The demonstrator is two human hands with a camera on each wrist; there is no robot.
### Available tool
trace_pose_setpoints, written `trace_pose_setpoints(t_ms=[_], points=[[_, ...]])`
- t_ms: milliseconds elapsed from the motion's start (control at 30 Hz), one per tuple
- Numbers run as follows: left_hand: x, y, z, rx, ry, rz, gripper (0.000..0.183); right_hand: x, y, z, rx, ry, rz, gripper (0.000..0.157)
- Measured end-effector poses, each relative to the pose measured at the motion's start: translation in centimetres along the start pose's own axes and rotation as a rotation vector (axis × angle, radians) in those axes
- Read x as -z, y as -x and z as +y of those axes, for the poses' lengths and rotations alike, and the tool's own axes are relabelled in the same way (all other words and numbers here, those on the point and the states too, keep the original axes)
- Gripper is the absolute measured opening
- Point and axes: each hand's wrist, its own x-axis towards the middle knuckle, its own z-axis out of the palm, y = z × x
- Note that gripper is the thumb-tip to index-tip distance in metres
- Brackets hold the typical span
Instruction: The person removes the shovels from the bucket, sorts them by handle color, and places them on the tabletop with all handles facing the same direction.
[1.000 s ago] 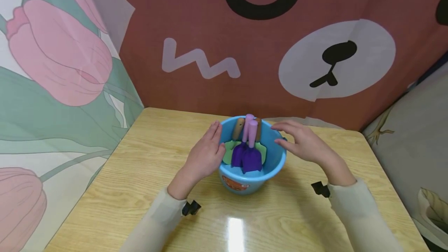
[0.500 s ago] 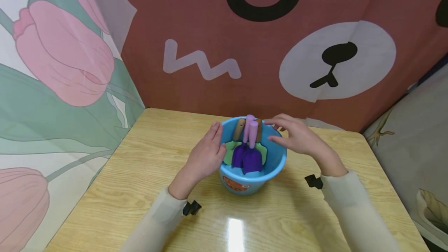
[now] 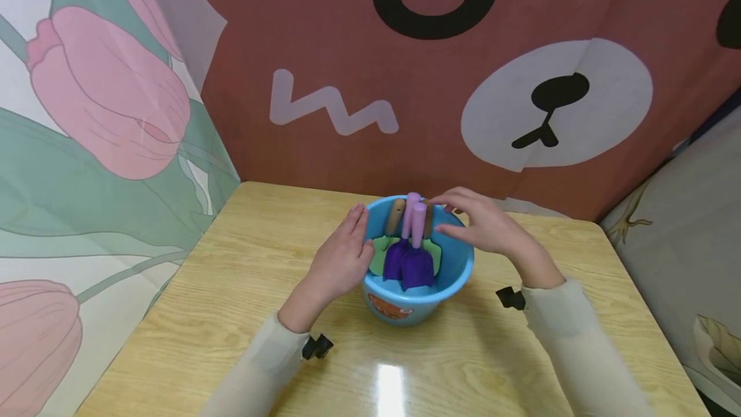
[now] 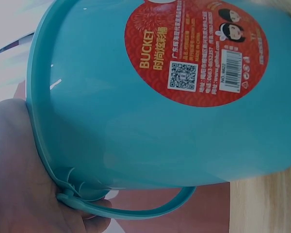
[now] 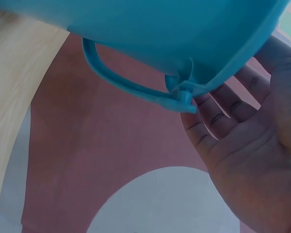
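A light blue bucket [image 3: 431, 309] stands upright on the table, holding several toy shovels. Two purple shovels [image 3: 418, 267] with lilac handles lean in front of green blades [image 3: 379, 255] with brown handles [image 3: 395, 216]. Along the bucket's left rim rests my left hand [image 3: 344, 251], its fingers straight. My right hand [image 3: 480, 224] reaches over the right rim with fingers slightly bent and apart, fingertips close by the rear brown handle. In the left wrist view the bucket's red label [image 4: 199, 53] faces out. Its carrying handle [image 5: 123, 86] hangs at the back in the right wrist view.
The bucket is on a wooden table [image 3: 231, 288], near its back edge. Behind rises a brown cloth [image 3: 324, 159] with a cartoon face, and a tulip-printed cloth [image 3: 116, 95] hangs on the left. Black wrist cameras [image 3: 317, 346] sit at both sleeves.
My right hand has moved left and inward over the bucket, from the right rim toward the shovel handles. My left hand and the bucket have stayed in place.
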Motion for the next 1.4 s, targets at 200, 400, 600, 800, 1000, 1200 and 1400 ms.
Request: trace_pose_setpoints(t_ms=[200, 400, 600, 800, 1000, 1200, 1400], points=[[0.0, 0.0, 0.0, -0.001, 0.000, 0.001, 0.061, -0.3, -0.5, 0.1, 0.007, -0.005, 0.008, 0.048], [-0.1, 0.0, -0.1, -0.003, 0.001, -0.001, 0.061, -0.5, -0.9, 0.1, 0.009, -0.021, 0.012, 0.046], [-0.1, 0.0, -0.1, 0.002, 0.002, -0.003, 0.061, -0.6, -1.5, -0.2, 0.005, -0.029, -0.001, 0.044], [-0.1, 0.1, 0.0, 0.006, 0.003, -0.006, 0.062, -0.9, -1.9, -0.3, 0.004, -0.002, 0.004, 0.043], [-0.1, 0.1, 0.0, 0.005, 0.007, -0.002, 0.061, -1.2, -2.2, -0.3, -0.018, 0.021, 0.004, 0.043], [0.0, 0.1, 0.2, 0.015, 0.005, -0.016, 0.062, -1.6, -2.4, -0.4, -0.075, 0.024, 0.005, 0.041], [0.0, 0.1, 0.1, 0.009, 0.002, -0.016, 0.062, -2.0, -2.5, -0.9, -0.091, 0.005, 0.041, 0.038]])
